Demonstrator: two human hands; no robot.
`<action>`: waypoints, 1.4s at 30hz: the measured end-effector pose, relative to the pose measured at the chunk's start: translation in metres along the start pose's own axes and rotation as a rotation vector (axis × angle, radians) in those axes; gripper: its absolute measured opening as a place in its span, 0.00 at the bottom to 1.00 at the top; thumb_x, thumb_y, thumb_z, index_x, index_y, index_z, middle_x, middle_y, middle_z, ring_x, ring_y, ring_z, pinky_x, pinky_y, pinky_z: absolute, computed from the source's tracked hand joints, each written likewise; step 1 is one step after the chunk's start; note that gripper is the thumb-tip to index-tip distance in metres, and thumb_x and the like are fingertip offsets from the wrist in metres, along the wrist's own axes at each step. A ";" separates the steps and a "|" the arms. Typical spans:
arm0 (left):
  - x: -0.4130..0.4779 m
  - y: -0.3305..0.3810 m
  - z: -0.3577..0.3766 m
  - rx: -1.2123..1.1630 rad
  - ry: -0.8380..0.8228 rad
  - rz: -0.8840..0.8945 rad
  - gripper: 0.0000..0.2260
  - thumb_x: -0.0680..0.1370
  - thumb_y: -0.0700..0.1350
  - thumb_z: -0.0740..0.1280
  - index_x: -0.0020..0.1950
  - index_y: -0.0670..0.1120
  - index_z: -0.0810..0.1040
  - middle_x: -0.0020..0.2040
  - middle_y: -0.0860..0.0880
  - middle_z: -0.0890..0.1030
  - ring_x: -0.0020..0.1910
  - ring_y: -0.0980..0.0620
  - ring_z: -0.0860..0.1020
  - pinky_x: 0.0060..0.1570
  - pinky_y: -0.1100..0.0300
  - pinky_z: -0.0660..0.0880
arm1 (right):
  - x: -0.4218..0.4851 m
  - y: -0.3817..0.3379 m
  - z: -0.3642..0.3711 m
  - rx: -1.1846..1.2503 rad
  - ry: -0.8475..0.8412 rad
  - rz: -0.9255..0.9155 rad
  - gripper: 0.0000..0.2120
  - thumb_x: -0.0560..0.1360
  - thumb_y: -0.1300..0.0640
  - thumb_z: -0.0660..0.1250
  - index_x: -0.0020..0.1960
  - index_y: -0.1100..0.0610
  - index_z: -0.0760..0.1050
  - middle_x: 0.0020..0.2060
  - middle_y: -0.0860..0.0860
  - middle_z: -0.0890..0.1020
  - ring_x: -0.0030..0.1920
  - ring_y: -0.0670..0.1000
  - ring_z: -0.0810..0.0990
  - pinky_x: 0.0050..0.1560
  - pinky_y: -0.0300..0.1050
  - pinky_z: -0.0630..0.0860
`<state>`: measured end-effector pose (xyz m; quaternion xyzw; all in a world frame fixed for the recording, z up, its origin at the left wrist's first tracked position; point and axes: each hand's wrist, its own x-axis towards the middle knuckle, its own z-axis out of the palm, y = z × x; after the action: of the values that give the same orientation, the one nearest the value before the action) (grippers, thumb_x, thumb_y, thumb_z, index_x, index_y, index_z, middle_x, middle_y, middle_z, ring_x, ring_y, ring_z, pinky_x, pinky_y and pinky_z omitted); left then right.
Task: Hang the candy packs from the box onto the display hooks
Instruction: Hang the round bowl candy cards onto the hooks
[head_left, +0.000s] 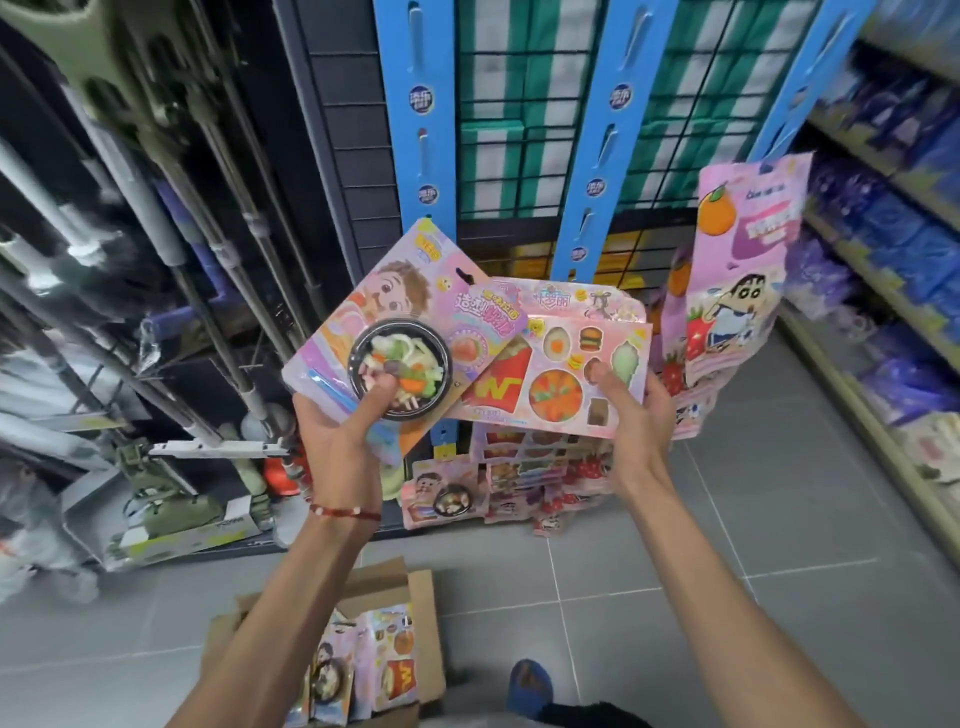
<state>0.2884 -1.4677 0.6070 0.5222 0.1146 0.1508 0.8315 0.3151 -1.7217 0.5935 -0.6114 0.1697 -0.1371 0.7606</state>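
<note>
Left fingers (375, 394) pinch bowl pack (400, 291), top tilted up-right.

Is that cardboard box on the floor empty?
No. The cardboard box is open at the top, and several pink candy packs stand inside it.

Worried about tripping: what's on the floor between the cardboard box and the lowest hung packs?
Only bare grey floor tiles, as the head view shows.

Head camera looks steeply down, close over both hands (467, 415).
</note>
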 end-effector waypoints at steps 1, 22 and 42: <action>0.000 0.001 0.009 -0.010 0.008 0.017 0.30 0.75 0.35 0.73 0.74 0.37 0.65 0.68 0.35 0.77 0.66 0.36 0.77 0.60 0.45 0.79 | 0.007 -0.007 -0.002 -0.002 -0.007 -0.010 0.12 0.73 0.55 0.77 0.56 0.50 0.83 0.51 0.50 0.88 0.53 0.55 0.86 0.51 0.51 0.83; -0.007 0.026 0.029 -0.117 0.092 0.056 0.35 0.71 0.38 0.77 0.73 0.35 0.64 0.68 0.28 0.73 0.67 0.29 0.74 0.64 0.28 0.71 | 0.024 -0.043 -0.019 0.478 -0.158 0.211 0.24 0.74 0.66 0.72 0.69 0.58 0.76 0.62 0.57 0.84 0.59 0.57 0.83 0.56 0.52 0.81; -0.020 0.022 0.038 -0.077 0.121 0.031 0.33 0.72 0.38 0.76 0.73 0.38 0.65 0.68 0.34 0.76 0.66 0.35 0.77 0.64 0.31 0.73 | 0.039 -0.048 -0.008 0.654 -0.050 0.266 0.16 0.76 0.58 0.74 0.63 0.58 0.81 0.60 0.57 0.85 0.60 0.58 0.84 0.67 0.60 0.76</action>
<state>0.2805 -1.4975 0.6437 0.4816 0.1507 0.1995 0.8399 0.3466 -1.7547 0.6350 -0.3114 0.1762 -0.0688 0.9313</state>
